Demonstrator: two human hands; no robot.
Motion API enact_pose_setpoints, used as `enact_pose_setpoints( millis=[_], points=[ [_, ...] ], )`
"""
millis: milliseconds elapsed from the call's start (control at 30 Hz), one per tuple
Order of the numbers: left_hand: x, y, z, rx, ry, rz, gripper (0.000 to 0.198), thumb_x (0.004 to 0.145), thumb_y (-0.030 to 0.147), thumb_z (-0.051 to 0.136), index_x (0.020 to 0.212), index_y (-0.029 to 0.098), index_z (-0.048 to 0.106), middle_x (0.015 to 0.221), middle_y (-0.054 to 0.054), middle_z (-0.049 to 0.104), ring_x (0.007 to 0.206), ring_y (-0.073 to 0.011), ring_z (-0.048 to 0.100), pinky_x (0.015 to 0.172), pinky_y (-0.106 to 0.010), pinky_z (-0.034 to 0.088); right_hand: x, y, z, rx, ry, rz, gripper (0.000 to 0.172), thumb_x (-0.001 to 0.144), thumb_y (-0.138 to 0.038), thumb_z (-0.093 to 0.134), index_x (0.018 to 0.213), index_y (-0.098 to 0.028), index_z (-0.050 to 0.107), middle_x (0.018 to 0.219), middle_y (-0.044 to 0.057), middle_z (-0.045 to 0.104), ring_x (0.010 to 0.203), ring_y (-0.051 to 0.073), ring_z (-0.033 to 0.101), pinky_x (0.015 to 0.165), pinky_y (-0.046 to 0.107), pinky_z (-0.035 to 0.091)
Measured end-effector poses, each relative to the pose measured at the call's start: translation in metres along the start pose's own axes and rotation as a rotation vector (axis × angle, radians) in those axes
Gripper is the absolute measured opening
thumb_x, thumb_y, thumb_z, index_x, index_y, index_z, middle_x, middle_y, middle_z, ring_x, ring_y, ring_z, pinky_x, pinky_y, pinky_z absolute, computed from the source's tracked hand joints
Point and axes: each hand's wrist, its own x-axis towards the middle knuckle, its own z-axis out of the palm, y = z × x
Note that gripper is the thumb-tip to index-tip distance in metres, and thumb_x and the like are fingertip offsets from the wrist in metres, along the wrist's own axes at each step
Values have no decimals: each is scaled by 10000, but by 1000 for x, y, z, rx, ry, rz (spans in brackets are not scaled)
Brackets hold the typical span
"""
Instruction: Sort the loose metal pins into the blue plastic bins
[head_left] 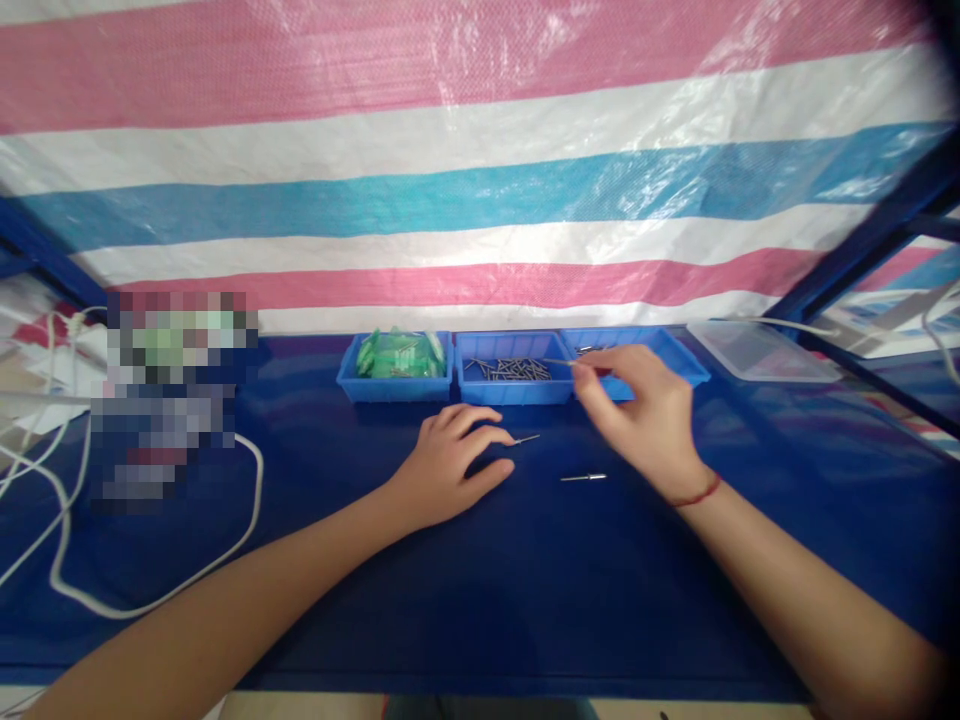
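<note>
My left hand (454, 465) lies on the dark blue table with its fingers apart. Its index fingertip is at the end of a blind rivet (527, 439), and the contact itself is hard to make out. Over the right-hand blue bins my right hand (649, 410) pinches another thin blind rivet (556, 361) between thumb and forefinger, its shank pointing left. A third blind rivet (583, 478) lies on the table between the hands. Many loose rivets fill the bottom of the middle blue bin (514, 393). My right hand partly covers the right blue bin (679, 358), where a few metal pieces show.
The left blue bin (394, 390) holds green plastic packets (401, 355). A clear plastic lid (765, 350) lies at the back right. White cables (255, 500) loop over the table's left side, near a blurred-out area. A striped sheet (450, 220) hangs behind the bins.
</note>
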Motion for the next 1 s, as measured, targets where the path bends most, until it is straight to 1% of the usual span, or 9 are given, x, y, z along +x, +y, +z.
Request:
enact_pose_setpoints(
  millis=[100, 133, 233, 300, 467, 533, 700, 833, 1000],
  points=[
    [-2, 4, -2, 128, -140, 75, 448, 877, 585, 461, 1236, 341, 570, 1501, -46, 349, 1356, -339, 286, 1039, -567, 243, 9, 36, -13, -220, 167, 147, 195, 863, -328, 528, 815, -182, 649, 738, 62, 661, 695, 201, 596, 724, 346, 459],
    [-2, 5, -2, 152, -167, 83, 493, 867, 619, 444, 1263, 346, 552, 1520, -46, 317, 1373, -352, 255, 1044, -592, 215, 10, 48, -17, -283, 169, 186, 207, 864, -329, 516, 821, -179, 652, 735, 72, 659, 687, 207, 595, 717, 351, 454],
    [-3, 5, -2, 171, -215, 86, 541, 880, 641, 387, 1319, 347, 501, 1502, -36, 358, 1388, -343, 237, 1066, -620, 146, 12, 74, -21, -400, 59, 232, 222, 867, -329, 503, 926, -178, 653, 798, 106, 666, 746, 257, 600, 753, 393, 441],
    [-3, 4, -3, 159, -222, 80, 546, 890, 628, 377, 1342, 338, 476, 1473, -31, 409, 1386, -328, 252, 1081, -613, 123, 12, 79, -20, -415, 9, 215, 242, 862, -326, 511, 1002, -177, 640, 820, 112, 669, 766, 275, 599, 777, 412, 438],
    [-3, 5, -3, 100, -168, 28, 498, 902, 560, 429, 1300, 274, 522, 1389, -51, 517, 1335, -299, 352, 1096, -577, 142, 10, 51, -13, -281, 6, 33, 209, 861, -298, 523, 988, -178, 639, 816, 84, 665, 793, 247, 596, 787, 385, 452],
    [-3, 3, -1, 72, -126, 9, 436, 906, 515, 458, 1245, 262, 562, 1343, -53, 560, 1299, -285, 401, 1091, -561, 162, 8, 31, -9, -152, -79, -55, 162, 872, -273, 520, 932, -187, 643, 823, 71, 668, 780, 222, 603, 768, 364, 464],
    [-3, -3, 5, 14, -31, -29, 256, 921, 348, 483, 1117, 240, 608, 1247, -43, 624, 1187, -220, 517, 1067, -487, 231, -8, -9, 11, 111, -478, -217, 129, 885, -226, 523, 856, -204, 647, 836, 59, 677, 778, 198, 615, 744, 348, 489],
    [-2, -6, 6, 1, -1, -46, 241, 916, 261, 475, 1126, 235, 592, 1229, -44, 629, 1151, -198, 542, 1052, -447, 260, -20, -18, 28, 117, -604, -244, 122, 864, -197, 551, 916, -194, 662, 862, 75, 667, 829, 215, 609, 766, 365, 496],
    [-2, -7, 6, 11, -13, -30, 210, 904, 210, 474, 1074, 225, 597, 1196, -46, 637, 1121, -194, 554, 1032, -429, 280, -25, -15, 34, 75, -628, -187, 152, 889, -195, 521, 966, -186, 652, 891, 78, 652, 854, 215, 601, 781, 367, 498]
  ],
)
